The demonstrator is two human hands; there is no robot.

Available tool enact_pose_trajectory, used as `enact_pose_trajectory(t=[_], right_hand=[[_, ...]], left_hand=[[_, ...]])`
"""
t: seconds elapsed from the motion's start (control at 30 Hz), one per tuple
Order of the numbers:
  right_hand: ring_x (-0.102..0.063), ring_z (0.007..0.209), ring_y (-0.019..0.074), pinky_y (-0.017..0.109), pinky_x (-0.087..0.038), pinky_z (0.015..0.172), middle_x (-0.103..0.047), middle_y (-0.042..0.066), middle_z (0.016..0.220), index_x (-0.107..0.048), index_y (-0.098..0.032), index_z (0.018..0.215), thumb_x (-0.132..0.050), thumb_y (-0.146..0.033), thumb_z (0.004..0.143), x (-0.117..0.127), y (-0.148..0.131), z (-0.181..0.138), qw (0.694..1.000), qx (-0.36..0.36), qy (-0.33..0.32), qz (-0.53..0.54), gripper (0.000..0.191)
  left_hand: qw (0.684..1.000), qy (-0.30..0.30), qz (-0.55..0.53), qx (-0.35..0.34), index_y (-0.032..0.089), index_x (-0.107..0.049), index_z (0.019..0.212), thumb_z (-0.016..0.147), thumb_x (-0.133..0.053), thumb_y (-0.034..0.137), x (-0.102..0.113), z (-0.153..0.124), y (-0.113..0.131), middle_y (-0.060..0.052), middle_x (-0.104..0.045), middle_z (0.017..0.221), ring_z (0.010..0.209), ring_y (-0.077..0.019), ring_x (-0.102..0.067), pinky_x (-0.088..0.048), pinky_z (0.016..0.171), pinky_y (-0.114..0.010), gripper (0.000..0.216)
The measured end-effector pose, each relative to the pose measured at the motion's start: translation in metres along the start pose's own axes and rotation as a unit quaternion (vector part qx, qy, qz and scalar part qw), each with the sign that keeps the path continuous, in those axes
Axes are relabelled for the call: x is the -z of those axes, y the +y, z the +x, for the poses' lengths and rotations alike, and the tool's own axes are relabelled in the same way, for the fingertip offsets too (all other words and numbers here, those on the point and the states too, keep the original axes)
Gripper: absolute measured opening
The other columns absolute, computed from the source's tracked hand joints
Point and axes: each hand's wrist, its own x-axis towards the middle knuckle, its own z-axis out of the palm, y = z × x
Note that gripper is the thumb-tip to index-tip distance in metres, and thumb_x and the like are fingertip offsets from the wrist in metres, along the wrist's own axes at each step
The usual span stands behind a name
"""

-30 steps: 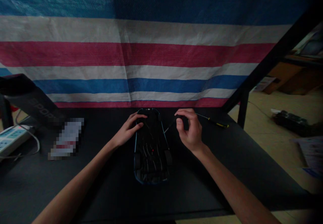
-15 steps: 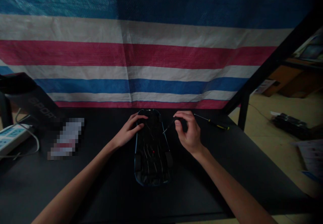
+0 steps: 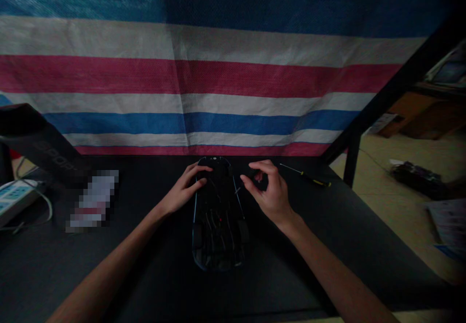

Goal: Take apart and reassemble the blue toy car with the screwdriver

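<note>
A toy car point(image 3: 213, 245) lies upside down on the dark tabletop, its black underside facing up and its blue body edge showing along the sides. My left hand point(image 3: 187, 187) grips its far left side, thumb and fingers over the edge of the underside. Beside the car's right edge, my right hand point(image 3: 269, 189) holds a screwdriver point(image 3: 239, 190) loosely between thumb and fingers. Its thin shaft points down-left at the car; the dark handle barely shows, and the tip is lost in shadow.
A second screwdriver point(image 3: 316, 181) with a black and yellow handle lies right of my right hand. On the left are a blurred-out flat object point(image 3: 95, 199), a dark bottle point(image 3: 47, 143) and a white power strip point(image 3: 18, 199). A striped tarp point(image 3: 233, 80) hangs behind the table.
My right thumb and index finger have spread somewhat apart around the screwdriver, and the hand has shifted slightly left. My left hand keeps its place on the car.
</note>
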Motion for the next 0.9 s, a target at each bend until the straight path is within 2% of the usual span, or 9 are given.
enact_pose_trajectory(t=[0.07, 0.13, 0.27, 0.37, 0.47, 0.53, 0.7, 0.77, 0.9], right_hand=[[-0.067, 0.084, 0.0174, 0.034, -0.063, 0.075, -0.068, 0.004, 0.109, -0.056, -0.03, 0.133, -0.072, -0.024, 0.101, -0.002, -0.002, 0.0, 1.0, -0.013, 0.001, 0.008, 0.036], [-0.07, 0.097, 0.0199, 0.037, -0.063, 0.086, -0.069, 0.005, 0.114, -0.055, -0.03, 0.137, -0.067, -0.023, 0.103, -0.004, -0.006, 0.0, 0.999, -0.038, -0.002, 0.03, 0.037], [-0.068, 0.114, 0.0224, 0.045, -0.059, 0.103, -0.069, 0.008, 0.12, -0.049, -0.028, 0.146, -0.051, -0.02, 0.108, -0.002, -0.013, 0.002, 0.994, -0.072, -0.042, 0.073, 0.038], [-0.067, 0.113, 0.0236, 0.045, -0.059, 0.099, -0.068, 0.007, 0.118, -0.054, -0.028, 0.141, -0.051, -0.022, 0.108, 0.001, -0.016, 0.005, 0.995, -0.063, -0.052, 0.054, 0.033], [-0.066, 0.098, 0.022, 0.039, -0.06, 0.083, -0.067, 0.005, 0.11, -0.06, -0.029, 0.132, -0.065, -0.025, 0.104, 0.004, -0.018, 0.008, 0.998, -0.052, -0.032, 0.018, 0.029], [-0.065, 0.09, 0.0205, 0.037, -0.059, 0.079, -0.067, 0.004, 0.106, -0.062, -0.029, 0.13, -0.069, -0.025, 0.103, 0.004, -0.019, 0.01, 0.998, -0.053, -0.025, 0.005, 0.029], [-0.066, 0.11, 0.0229, 0.044, -0.058, 0.1, -0.067, 0.008, 0.122, -0.052, -0.028, 0.147, -0.051, -0.021, 0.109, 0.004, -0.019, 0.01, 0.994, -0.072, -0.067, 0.044, 0.038], [-0.065, 0.113, 0.0235, 0.047, -0.056, 0.103, -0.066, 0.008, 0.121, -0.05, -0.027, 0.149, -0.047, -0.022, 0.11, 0.005, -0.019, 0.009, 0.992, -0.082, -0.08, 0.056, 0.039], [-0.065, 0.105, 0.0233, 0.044, -0.059, 0.096, -0.066, 0.006, 0.116, -0.058, -0.031, 0.142, -0.062, -0.029, 0.107, 0.007, -0.02, 0.011, 0.995, -0.07, -0.07, 0.018, 0.035]], left_hand=[[1.0, -0.004, -0.001, 0.004, 0.031, -0.065, 0.138, 0.105, -0.056, 0.053, 0.0, -0.001, 0.0, -0.008, -0.051, 0.161, 0.163, -0.0317, -0.031, -0.017, 0.137, -0.055, 0.041], [1.0, -0.005, -0.003, 0.005, 0.031, -0.065, 0.139, 0.105, -0.056, 0.053, 0.0, -0.001, -0.001, -0.008, -0.05, 0.161, 0.164, -0.0311, -0.03, -0.016, 0.137, -0.053, 0.042], [1.0, -0.005, -0.005, 0.006, 0.031, -0.065, 0.139, 0.105, -0.056, 0.053, 0.001, -0.001, -0.002, -0.008, -0.047, 0.164, 0.164, -0.0316, -0.029, -0.016, 0.137, -0.052, 0.041], [1.0, -0.006, -0.006, 0.002, 0.032, -0.065, 0.139, 0.106, -0.056, 0.052, 0.0, -0.001, -0.002, -0.007, -0.049, 0.162, 0.163, -0.0318, -0.03, -0.016, 0.137, -0.053, 0.04], [1.0, -0.006, -0.008, -0.004, 0.032, -0.064, 0.139, 0.106, -0.056, 0.051, 0.0, -0.001, -0.001, -0.007, -0.05, 0.161, 0.162, -0.0312, -0.032, -0.016, 0.137, -0.054, 0.039], [1.0, -0.007, -0.006, -0.009, 0.032, -0.064, 0.139, 0.106, -0.055, 0.05, 0.0, 0.0, -0.001, -0.008, -0.05, 0.161, 0.162, -0.0309, -0.032, -0.016, 0.137, -0.054, 0.039], [1.0, -0.009, -0.003, -0.009, 0.032, -0.064, 0.14, 0.106, -0.055, 0.051, 0.001, 0.0, -0.001, -0.007, -0.051, 0.16, 0.162, -0.0314, -0.033, -0.017, 0.137, -0.055, 0.039], [1.0, -0.007, 0.002, -0.007, 0.032, -0.064, 0.14, 0.106, -0.054, 0.051, 0.001, 0.0, 0.0, -0.007, -0.051, 0.16, 0.162, -0.0317, -0.033, -0.017, 0.137, -0.055, 0.04], [1.0, -0.004, 0.006, -0.006, 0.032, -0.065, 0.139, 0.106, -0.054, 0.051, 0.0, -0.001, 0.0, -0.007, -0.052, 0.16, 0.162, -0.0323, -0.034, -0.018, 0.137, -0.056, 0.04]])
